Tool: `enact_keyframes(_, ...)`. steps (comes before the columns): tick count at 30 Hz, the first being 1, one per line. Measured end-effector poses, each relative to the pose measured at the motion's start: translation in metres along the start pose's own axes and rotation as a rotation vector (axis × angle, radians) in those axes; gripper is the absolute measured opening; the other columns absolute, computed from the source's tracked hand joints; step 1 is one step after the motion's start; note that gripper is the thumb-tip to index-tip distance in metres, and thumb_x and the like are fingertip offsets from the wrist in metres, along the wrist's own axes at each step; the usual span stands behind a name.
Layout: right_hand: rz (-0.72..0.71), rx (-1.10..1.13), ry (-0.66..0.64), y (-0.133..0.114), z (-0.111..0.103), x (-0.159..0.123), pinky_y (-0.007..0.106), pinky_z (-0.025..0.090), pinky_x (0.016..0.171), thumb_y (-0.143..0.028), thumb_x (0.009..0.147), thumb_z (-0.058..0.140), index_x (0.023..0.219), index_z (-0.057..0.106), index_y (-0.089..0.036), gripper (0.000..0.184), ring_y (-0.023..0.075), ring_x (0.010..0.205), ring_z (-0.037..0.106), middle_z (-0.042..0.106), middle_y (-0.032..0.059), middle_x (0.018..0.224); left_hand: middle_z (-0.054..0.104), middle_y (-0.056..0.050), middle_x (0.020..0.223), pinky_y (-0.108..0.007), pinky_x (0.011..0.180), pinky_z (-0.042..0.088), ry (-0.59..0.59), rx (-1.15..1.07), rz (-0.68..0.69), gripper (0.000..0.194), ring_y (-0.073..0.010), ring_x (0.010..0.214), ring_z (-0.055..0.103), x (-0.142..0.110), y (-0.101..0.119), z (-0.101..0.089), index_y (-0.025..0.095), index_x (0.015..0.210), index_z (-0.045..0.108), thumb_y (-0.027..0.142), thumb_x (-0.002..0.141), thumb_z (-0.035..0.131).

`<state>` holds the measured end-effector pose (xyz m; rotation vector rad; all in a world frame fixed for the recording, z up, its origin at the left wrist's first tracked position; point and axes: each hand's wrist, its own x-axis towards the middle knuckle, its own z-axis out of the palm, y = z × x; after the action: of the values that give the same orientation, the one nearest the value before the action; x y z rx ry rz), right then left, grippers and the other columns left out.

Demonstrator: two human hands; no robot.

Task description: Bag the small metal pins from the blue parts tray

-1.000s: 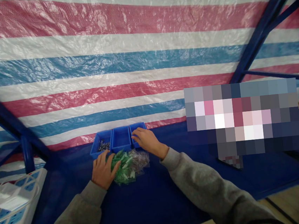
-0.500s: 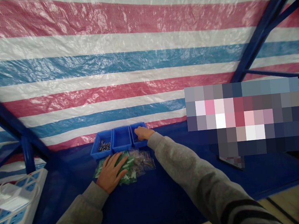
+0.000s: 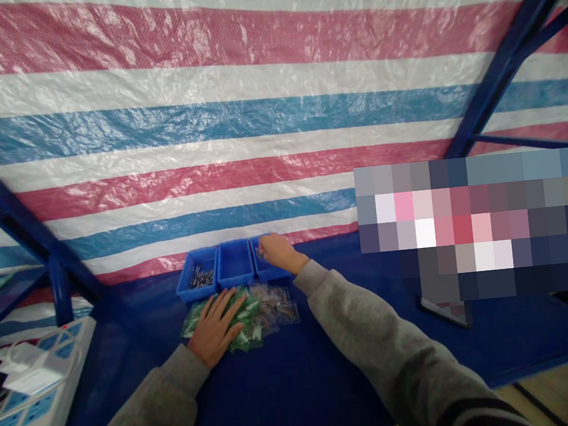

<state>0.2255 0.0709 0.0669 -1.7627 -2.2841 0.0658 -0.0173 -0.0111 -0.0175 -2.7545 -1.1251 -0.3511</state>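
My left hand lies flat with fingers spread on a heap of small green plastic packets. Clear packets with small pieces inside adjoin the heap on its right. Beyond stand three blue bins in a row. The left bin contains many small dark and silvery metal pieces, and the middle bin shows its bare blue floor. Over the right bin, my right hand is closed with its fingers curled down. Whatever it grips is hidden or too small to name.
A white power strip with plugs and cables lies at the left. Blue metal posts flank the blue tabletop. A striped plastic sheet hangs behind. A dark flat device lies at right, beside a blurred-out area.
My right hand has risen slightly and shifted right over the right bin. My left hand stays on the green packets. The whole view has drifted a little.
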Motion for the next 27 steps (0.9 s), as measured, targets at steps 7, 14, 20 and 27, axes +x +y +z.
enact_keyframes(7,-0.342,0.405,0.048,-0.007,-0.006,-0.040,0.020,0.040,0.067,-0.023,0.080,0.061,0.081,0.064,-0.016,0.008,0.0122,0.074,0.060,0.065,0.0003,0.078,0.037,-0.010,0.140,-0.043,0.107,0.025,0.149,-0.104,-0.097,0.055,-0.0243,0.130,0.030,0.001,-0.002,-0.003,0.020,0.138,0.029,0.042,0.089,0.039)
enact_keyframes(14,-0.308,0.302,0.063,-0.014,0.018,-0.074,0.026,0.042,0.081,-0.019,0.083,0.058,0.097,0.061,-0.017,0.015,0.0162,0.089,0.058,0.062,0.0055,0.094,0.045,-0.009,0.133,-0.044,0.105,0.026,0.182,-0.009,-0.218,0.051,-0.0245,0.125,0.037,-0.011,-0.001,-0.006,0.024,0.135,0.035,0.043,0.088,0.040)
enact_keyframes(20,-0.274,0.228,0.004,-0.009,0.047,-0.124,0.045,0.028,0.102,-0.054,0.083,0.048,0.139,0.027,-0.021,0.069,0.0297,0.129,0.028,0.026,0.0155,0.143,0.033,-0.008,0.142,-0.051,0.103,0.024,0.097,0.102,-0.260,0.062,-0.0291,0.131,0.027,-0.026,0.002,-0.003,0.030,0.139,0.024,0.053,0.084,0.040)
enact_keyframes(27,-0.270,0.253,-0.076,-0.023,0.064,-0.122,0.050,0.014,0.107,-0.051,0.092,0.027,0.142,0.016,-0.029,0.056,0.0284,0.136,0.005,0.000,0.0069,0.150,0.036,-0.008,0.140,-0.045,0.103,0.026,0.099,0.131,-0.177,0.059,-0.0276,0.128,0.031,-0.021,0.001,0.000,0.029,0.138,0.028,0.052,0.085,0.039)
